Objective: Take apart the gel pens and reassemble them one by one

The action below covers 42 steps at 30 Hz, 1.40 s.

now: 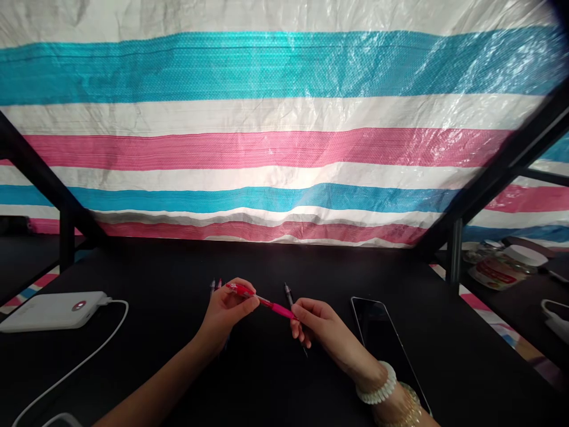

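Note:
A red and pink pen (279,309) is stretched between my two hands above the black table. My left hand (223,309) pinches its red end, while my right hand (320,325) closes on the pink end. Between the two ends, a clear section of the barrel shows. Under my right hand lies a dark pen (288,293), partly covered by the fingers. Behind my left hand the tips of a couple of other pens (213,286) stick out; the rest of them is mostly hidden.
A white power bank (57,311) with a white cable (113,329) sits at the left. To the right of my right hand lies a black phone (384,338). Black frame bars (480,184) rise at both sides, before a striped tarp (267,148). A jar (502,267) stands far right.

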Available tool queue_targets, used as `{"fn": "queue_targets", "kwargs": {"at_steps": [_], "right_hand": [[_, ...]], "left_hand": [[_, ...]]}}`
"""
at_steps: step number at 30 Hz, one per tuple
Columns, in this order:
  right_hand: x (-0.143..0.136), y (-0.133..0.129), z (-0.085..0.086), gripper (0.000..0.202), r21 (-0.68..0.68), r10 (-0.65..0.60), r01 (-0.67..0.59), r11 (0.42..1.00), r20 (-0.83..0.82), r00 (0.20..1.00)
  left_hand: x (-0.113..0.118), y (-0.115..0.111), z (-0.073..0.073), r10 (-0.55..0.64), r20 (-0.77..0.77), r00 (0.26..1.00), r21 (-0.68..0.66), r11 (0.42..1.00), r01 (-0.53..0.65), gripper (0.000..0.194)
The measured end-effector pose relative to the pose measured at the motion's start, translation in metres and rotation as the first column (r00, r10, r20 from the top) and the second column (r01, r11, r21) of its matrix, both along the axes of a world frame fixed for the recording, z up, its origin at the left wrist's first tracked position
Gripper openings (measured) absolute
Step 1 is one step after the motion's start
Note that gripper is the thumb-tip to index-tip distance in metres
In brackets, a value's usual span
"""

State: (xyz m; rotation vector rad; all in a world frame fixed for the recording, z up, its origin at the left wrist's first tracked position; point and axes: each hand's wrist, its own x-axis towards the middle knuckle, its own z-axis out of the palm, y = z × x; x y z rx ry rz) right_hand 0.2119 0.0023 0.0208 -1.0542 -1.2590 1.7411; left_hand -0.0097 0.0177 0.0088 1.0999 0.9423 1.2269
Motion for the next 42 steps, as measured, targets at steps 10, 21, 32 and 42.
{"fn": "queue_targets", "kwargs": {"at_steps": [10,21,32,42], "right_hand": [[0.001,0.001,0.005,0.035,-0.018,0.012,-0.012,1.000,-0.045,0.999],[0.003,0.001,0.000,0.029,-0.077,-0.017,0.009,0.997,-0.103,0.995],[0.007,0.005,-0.004,0.028,-0.125,-0.129,0.103,0.987,-0.220,0.967],[0.007,0.007,-0.005,0.028,-0.174,-0.186,0.140,0.975,-0.282,0.941]], "left_hand": [[0.002,0.000,0.006,0.106,0.080,0.991,-0.038,0.994,-0.103,0.024],[0.001,0.002,0.007,0.168,0.207,0.964,-0.034,0.986,-0.165,0.020],[-0.002,0.009,0.003,0.168,0.316,0.934,-0.125,0.983,-0.135,0.020],[-0.001,0.010,0.006,0.203,0.409,0.890,-0.243,0.964,-0.108,0.023]]}}
